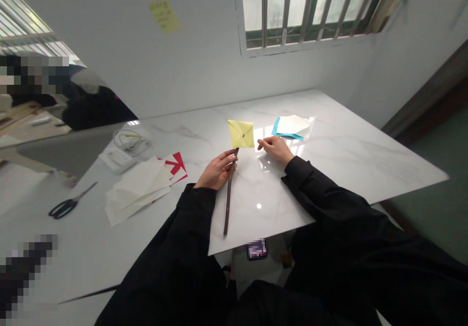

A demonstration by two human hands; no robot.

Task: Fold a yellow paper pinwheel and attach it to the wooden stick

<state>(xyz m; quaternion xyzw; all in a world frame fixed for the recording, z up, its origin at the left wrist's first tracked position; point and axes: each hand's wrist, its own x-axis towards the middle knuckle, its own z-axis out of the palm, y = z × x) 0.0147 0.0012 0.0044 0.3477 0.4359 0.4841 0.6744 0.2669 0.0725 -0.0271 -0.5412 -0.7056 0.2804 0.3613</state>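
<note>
My left hand [219,169] is closed around a thin dark brown stick [228,204], near its top end. At the top of the stick sits a square of folded yellow paper [237,132], with a small shiny pin head [243,135] in it. The stick's lower end points toward the table's front edge. Just right of the yellow paper is my right hand [275,147], apart from it, its fingers curled in with the thumb and index finger together. Whether anything small is between those fingertips cannot be seen.
White and blue paper sheets [292,125] lie behind my right hand on the marbled table [351,155]. To the left are cream sheets [139,189], red paper pieces [177,165], a white power strip [117,160] and black-handled scissors [69,204]. A barred window [303,14] is above.
</note>
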